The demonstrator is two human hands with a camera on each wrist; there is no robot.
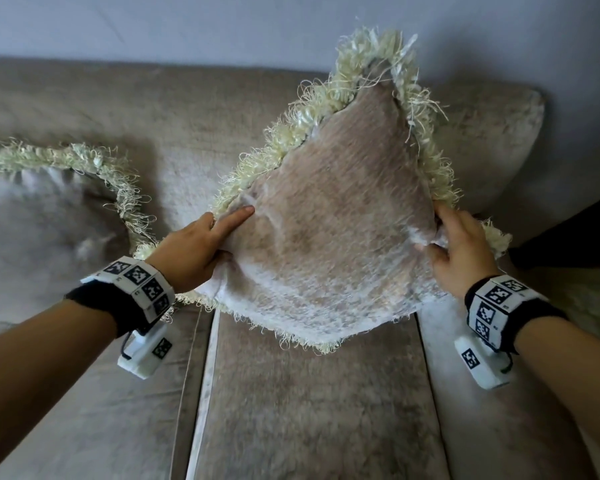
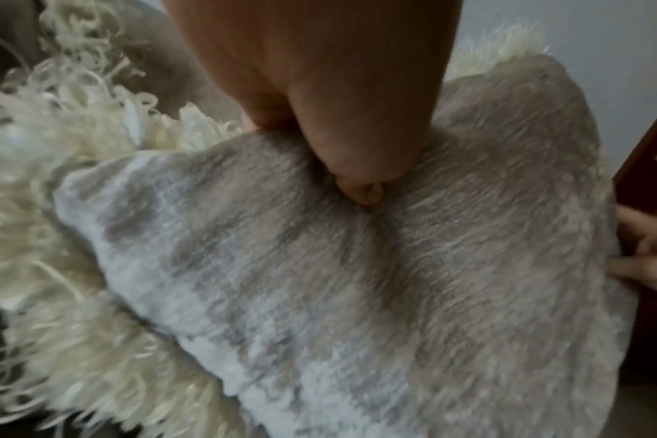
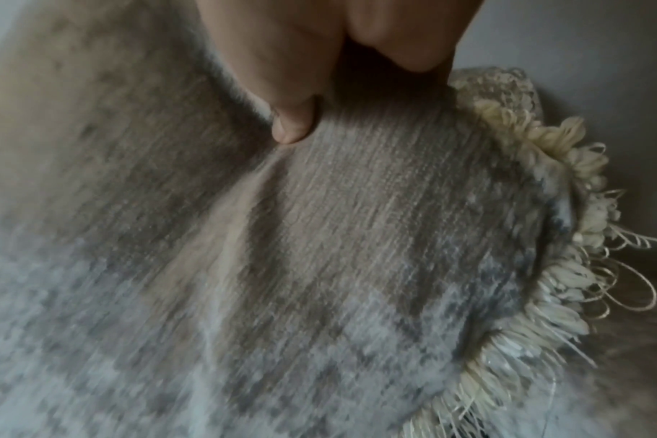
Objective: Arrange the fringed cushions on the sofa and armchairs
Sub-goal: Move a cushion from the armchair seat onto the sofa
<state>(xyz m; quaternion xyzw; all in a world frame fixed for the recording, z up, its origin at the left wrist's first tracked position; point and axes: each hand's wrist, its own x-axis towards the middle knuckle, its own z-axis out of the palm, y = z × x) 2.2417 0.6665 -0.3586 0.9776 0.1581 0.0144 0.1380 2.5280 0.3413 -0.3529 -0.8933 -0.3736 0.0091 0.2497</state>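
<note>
Head view: fringed cushion in both hands' curled fingers, no legible writing.

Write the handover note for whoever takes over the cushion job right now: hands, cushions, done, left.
Left hand: grips the left corner of the held cushion, thumb pressed into the fabric.
Right hand: grips its right corner beside the fringe.
The held cushion is turned corner-up, diamond-wise, above the sofa seat, its top corner up against the backrest.
A second fringed cushion already leans on the backrest at the left.
Done: that left cushion looks placed.
Left: set the held cushion down and let go. The armchairs are not in view, so their state cannot be told.
</note>
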